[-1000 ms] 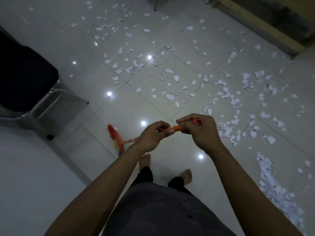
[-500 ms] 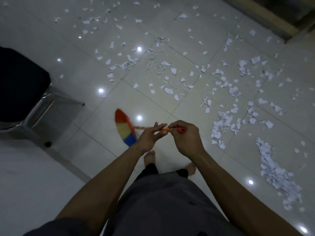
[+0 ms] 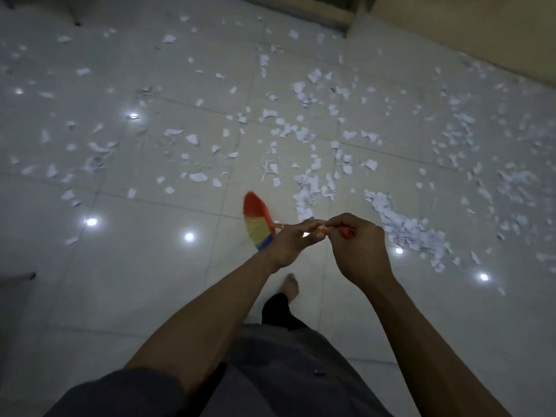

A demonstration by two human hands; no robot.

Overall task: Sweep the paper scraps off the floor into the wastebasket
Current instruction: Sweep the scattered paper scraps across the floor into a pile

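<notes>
I hold a broom with an orange handle and a head [image 3: 257,222] of red, yellow and blue bristles. My left hand [image 3: 290,240] grips the handle lower down, and my right hand [image 3: 356,246] is closed over its red top end. The head hangs just above the tiled floor, left of my hands. White paper scraps [image 3: 304,133] lie scattered over the floor ahead. A denser swept heap [image 3: 406,230] lies just right of my right hand. No wastebasket is in view.
A wooden base or door frame [image 3: 352,16] runs along the far wall at the top right. A dark chair foot [image 3: 30,276] shows at the left edge. My bare foot [image 3: 290,287] stands on the tiles below my hands.
I have turned to the right: the black chair has slid out of view on the left. The broom head has swung from my left to just in front of my hands, nearer the scraps.
</notes>
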